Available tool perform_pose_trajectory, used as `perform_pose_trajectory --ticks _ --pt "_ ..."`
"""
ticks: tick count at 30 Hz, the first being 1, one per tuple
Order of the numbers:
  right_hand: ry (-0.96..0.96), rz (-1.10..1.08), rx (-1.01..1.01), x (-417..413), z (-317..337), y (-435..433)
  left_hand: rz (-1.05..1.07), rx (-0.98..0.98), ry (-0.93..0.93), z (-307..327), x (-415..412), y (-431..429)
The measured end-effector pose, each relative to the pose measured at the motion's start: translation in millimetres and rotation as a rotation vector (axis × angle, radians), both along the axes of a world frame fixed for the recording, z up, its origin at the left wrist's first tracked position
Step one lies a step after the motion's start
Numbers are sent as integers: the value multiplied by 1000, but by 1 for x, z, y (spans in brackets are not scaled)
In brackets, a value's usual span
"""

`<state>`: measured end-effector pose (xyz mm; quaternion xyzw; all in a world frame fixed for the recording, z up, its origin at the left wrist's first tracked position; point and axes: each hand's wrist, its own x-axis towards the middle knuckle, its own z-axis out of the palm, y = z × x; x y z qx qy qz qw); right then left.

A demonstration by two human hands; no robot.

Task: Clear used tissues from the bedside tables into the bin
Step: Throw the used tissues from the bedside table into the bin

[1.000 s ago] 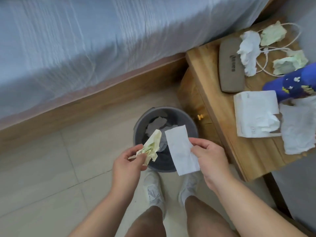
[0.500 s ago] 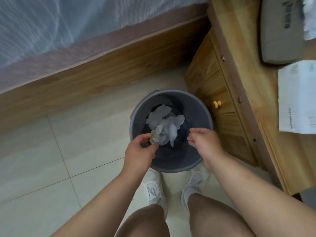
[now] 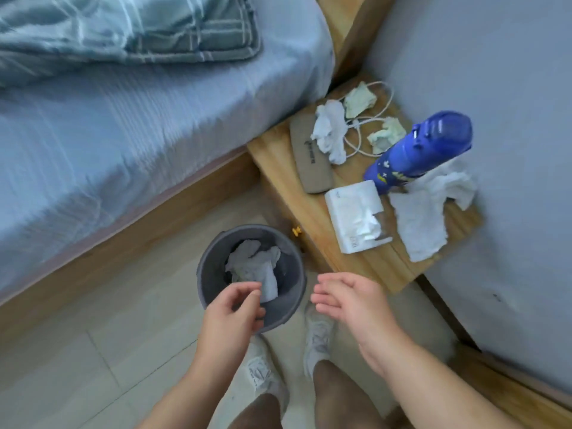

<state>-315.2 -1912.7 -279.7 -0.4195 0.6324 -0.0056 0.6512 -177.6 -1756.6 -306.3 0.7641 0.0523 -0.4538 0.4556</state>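
Standing over the grey bin (image 3: 295, 275) beside the bedside table (image 3: 312, 209), I hold both hands empty: my left hand (image 3: 233, 311) above the bin's near rim, fingers loosely curled, and my right hand (image 3: 349, 297) just beside the bin, palm open, fingers spread. White tissues (image 3: 253, 267) lie inside the bin. On the table, a crumpled white tissue (image 3: 329, 131), two yellowish ones (image 3: 359, 99) (image 3: 385, 134) and a flat white tissue (image 3: 421, 218) sit around a blue bottle (image 3: 424, 150).

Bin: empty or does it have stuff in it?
Not empty. The bin holds crumpled white tissues, piled below the rim with dark wall visible around them. How deep the pile goes cannot be told.
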Motion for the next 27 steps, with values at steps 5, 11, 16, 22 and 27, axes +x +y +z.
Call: perform_pose_trajectory --ticks 5,11,16,22,27 --pt "-26 -125 -77 -42 69 -35 -210 -101 -60 57 -5 -59" --pt "-23 -279 -148 -83 76 -100 -296 -159 -154 72 0 -138" --pt "26 -278 -237 -93 45 -165 -420 -85 -372 61 25 -199" --pt "369 198 -493 -85 -5 -205 -786 124 -851 33 59 -253" --pt "496 545 -654 -74 -34 -205 -901 279 -1049 7 74 -285"
